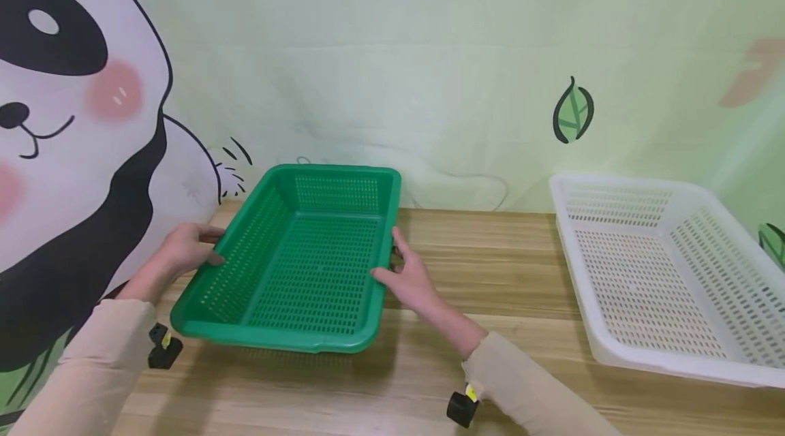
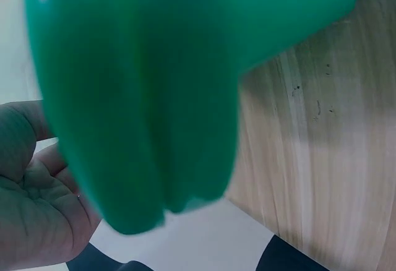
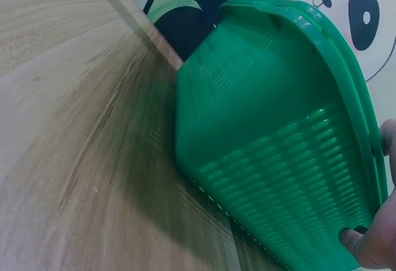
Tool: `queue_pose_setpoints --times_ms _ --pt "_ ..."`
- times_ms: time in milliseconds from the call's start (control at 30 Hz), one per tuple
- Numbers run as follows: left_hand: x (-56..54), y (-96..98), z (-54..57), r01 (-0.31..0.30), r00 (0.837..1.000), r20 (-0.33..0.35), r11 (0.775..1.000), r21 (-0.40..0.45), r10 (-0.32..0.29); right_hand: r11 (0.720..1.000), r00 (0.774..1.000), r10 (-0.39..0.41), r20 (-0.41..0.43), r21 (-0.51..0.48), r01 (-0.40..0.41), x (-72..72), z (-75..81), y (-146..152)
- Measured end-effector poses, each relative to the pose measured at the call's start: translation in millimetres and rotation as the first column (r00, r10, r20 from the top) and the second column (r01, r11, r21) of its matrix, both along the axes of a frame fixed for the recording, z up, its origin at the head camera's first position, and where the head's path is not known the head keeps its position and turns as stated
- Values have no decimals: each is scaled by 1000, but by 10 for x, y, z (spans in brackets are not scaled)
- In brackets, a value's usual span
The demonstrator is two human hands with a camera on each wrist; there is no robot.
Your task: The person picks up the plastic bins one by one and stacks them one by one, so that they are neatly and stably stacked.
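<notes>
A green rectangular plastic basket [image 1: 276,335] with slotted walls and floor is held between both hands, its near end raised over the wooden table. My left hand [image 1: 187,250] grips the rim on the left side, thumb over the edge. On the opposite side my right hand [image 1: 412,278] holds the right rim, with the other fingers partly hidden behind the wall. Seen from the right wrist, the basket's rim [image 3: 337,60] shows a doubled edge, and its lower corner is close to the tabletop. Nothing lies inside the basket.
A white slotted basket [image 1: 619,347] sits at the right of the wooden table [image 1: 484,259]. Behind the table hangs a pale green cloth [image 1: 466,82] printed with a panda and leaves. Small black devices [image 1: 462,409] are strapped at both wrists.
</notes>
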State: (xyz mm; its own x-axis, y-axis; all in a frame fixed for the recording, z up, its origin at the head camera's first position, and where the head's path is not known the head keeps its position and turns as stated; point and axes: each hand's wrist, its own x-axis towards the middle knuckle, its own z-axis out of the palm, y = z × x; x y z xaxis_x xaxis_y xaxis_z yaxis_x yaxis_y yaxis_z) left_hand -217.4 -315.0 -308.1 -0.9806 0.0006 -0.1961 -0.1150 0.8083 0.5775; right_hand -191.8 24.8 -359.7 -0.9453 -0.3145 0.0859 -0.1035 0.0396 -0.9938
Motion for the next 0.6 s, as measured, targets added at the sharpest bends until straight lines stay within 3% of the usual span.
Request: queue_pose_setpoints --times_ms 333,600 --pt "-21 46 -9 -3 1000 14 1000 19 3 999 1000 -5 15 -49 6 -161 -256 45" --pt "-28 97 6 -2 1000 30 1000 29 1 999 1000 3 30 -54 -1 -157 -200 108"
